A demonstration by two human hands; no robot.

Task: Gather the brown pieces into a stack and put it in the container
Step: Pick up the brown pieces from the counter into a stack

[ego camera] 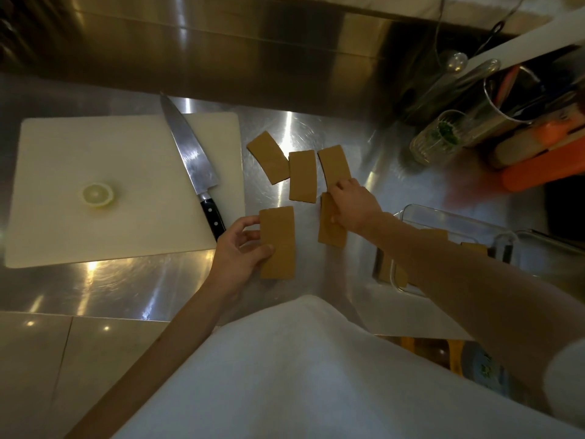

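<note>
Off to the left a white cutting board (104, 185) carries a lemon slice (97, 194) and a chef's knife (190, 160) laid across its right side, none of it part of the job. Next comes the left hand (240, 248), thumb on top and fingers curled under the long left edge of the nearest brown piece (277, 242), pinching it so that it seems to sit just off the steel counter (126, 286), its long axis running away from the person. Beyond it, three loose pieces fan out flat near the board's right edge — a tilted one (268, 157), an upright one (302, 175) and a third (334, 166) leaning the other way. The right hand (351, 207) reaches across with fingertips pressed on the near end of that third piece and the thumb bearing on a fifth piece (330, 224) below it; it looks closed on neither, more a press than a pinch. Furthest right sits the clear container (443, 223), half hidden under the forearm, with some brown pieces already inside. To my eye the stacking turns on this: the loose pieces lie between the hands, roughly parallel, and the right hand is nearer to them and to the container.
</note>
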